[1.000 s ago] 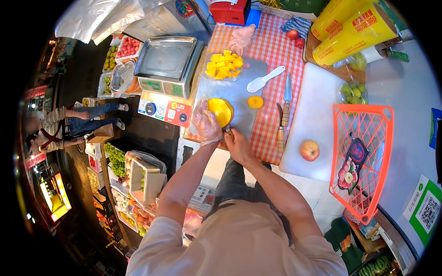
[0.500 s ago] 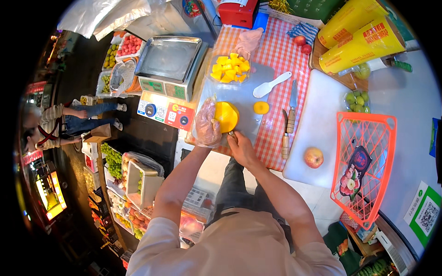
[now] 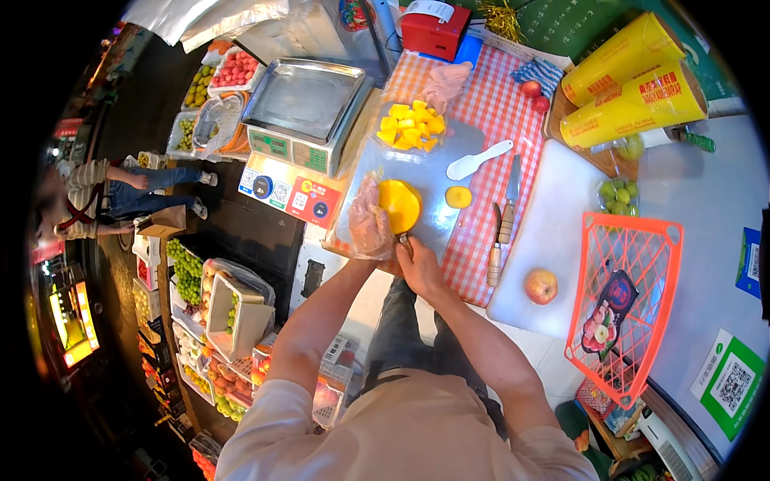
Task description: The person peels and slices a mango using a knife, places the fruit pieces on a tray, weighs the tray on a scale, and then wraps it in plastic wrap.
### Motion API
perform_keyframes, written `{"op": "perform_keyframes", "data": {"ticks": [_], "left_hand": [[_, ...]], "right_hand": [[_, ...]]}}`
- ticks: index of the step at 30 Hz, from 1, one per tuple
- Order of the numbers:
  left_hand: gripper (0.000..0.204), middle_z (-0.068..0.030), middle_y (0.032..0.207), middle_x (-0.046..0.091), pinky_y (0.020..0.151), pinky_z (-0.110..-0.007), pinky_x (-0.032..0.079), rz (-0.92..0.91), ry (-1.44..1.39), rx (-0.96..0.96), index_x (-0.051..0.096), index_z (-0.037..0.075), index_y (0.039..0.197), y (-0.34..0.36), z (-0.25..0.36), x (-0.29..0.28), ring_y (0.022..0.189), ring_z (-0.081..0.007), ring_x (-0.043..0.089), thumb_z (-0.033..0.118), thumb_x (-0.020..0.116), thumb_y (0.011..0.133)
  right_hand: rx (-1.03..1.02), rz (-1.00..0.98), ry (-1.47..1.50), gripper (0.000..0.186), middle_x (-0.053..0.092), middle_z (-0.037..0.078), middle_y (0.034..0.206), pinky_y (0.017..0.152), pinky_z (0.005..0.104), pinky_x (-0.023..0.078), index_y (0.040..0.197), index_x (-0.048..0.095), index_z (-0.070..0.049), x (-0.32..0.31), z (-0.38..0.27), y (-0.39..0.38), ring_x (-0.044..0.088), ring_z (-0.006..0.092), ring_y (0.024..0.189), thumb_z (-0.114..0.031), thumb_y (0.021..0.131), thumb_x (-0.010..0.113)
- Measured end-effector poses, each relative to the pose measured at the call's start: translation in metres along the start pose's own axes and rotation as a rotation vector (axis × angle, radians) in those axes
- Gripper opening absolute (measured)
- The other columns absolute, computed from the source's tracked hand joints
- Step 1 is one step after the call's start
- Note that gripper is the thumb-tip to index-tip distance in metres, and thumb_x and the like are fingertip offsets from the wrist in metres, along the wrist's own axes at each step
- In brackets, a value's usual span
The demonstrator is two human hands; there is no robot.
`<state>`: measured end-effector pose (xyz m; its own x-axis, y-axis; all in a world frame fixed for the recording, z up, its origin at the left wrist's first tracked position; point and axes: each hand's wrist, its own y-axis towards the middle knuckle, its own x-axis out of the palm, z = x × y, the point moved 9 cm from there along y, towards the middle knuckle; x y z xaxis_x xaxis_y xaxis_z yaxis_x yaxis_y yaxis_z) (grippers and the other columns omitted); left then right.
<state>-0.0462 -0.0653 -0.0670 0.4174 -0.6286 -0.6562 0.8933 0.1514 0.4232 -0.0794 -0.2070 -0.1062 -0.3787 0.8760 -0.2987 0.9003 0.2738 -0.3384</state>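
My left hand (image 3: 367, 218), in a clear plastic glove, is curled around the side of a yellow mango piece (image 3: 401, 204) on the grey board (image 3: 437, 232). My right hand (image 3: 419, 263) grips a small knife (image 3: 403, 239) at the mango's lower edge; much of the knife is hidden. Above them sits a clear container of mango cubes (image 3: 411, 126). A round yellow slice (image 3: 459, 197) lies right of the mango, below a white plastic utensil (image 3: 479, 159). Two wooden-handled knives (image 3: 505, 228) rest on the checked cloth (image 3: 473, 264) farther right.
A scale (image 3: 301, 108) stands left. Right are a white board (image 3: 529, 208) with an apple (image 3: 541, 286), a red basket (image 3: 654, 297), green fruit (image 3: 618, 196) and yellow wrap rolls (image 3: 630, 108). Fruit crates (image 3: 237, 313) line the left side; a person (image 3: 140, 192) stands beyond.
The view has shifted, so the counter sits slightly lower in it. My hands stay at the mango and knife, with my gloved fingers moved slightly around the fruit.
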Motion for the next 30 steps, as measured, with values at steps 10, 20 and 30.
{"op": "perform_keyframes", "data": {"ticks": [10,20,30], "left_hand": [[0.059,-0.0271,0.147,0.045,0.113,-0.049,0.032,0.014,-0.058,-0.063,0.043,-0.005,0.144,0.005,-0.003,-0.004,0.133,-0.0456,0.044,0.038,0.035,0.105],[0.066,-0.0247,0.152,0.04,0.117,-0.047,0.026,0.048,-0.291,-0.108,0.039,-0.003,0.149,0.002,-0.01,-0.008,0.139,-0.0426,0.039,0.046,0.032,0.105],[0.064,-0.0264,0.152,0.039,0.117,-0.046,0.026,0.148,-0.377,-0.086,0.038,-0.004,0.149,-0.004,-0.009,-0.013,0.141,-0.0434,0.037,0.042,0.037,0.104]], "right_hand": [[-0.016,-0.068,-0.05,0.03,0.063,0.033,0.095,0.078,0.0501,0.049,0.106,0.057,0.005,0.009,0.001,0.0,0.059,0.0515,0.095,-0.024,0.099,0.054],[-0.017,-0.056,-0.016,0.031,0.065,0.032,0.1,0.08,0.0495,0.05,0.108,0.058,0.005,0.01,-0.01,-0.002,0.061,0.0502,0.097,-0.024,0.098,0.053],[0.047,-0.096,-0.13,0.034,0.065,0.032,0.1,0.08,0.0504,0.051,0.111,0.058,0.005,0.015,-0.004,-0.011,0.061,0.0499,0.097,-0.026,0.098,0.053]]}}
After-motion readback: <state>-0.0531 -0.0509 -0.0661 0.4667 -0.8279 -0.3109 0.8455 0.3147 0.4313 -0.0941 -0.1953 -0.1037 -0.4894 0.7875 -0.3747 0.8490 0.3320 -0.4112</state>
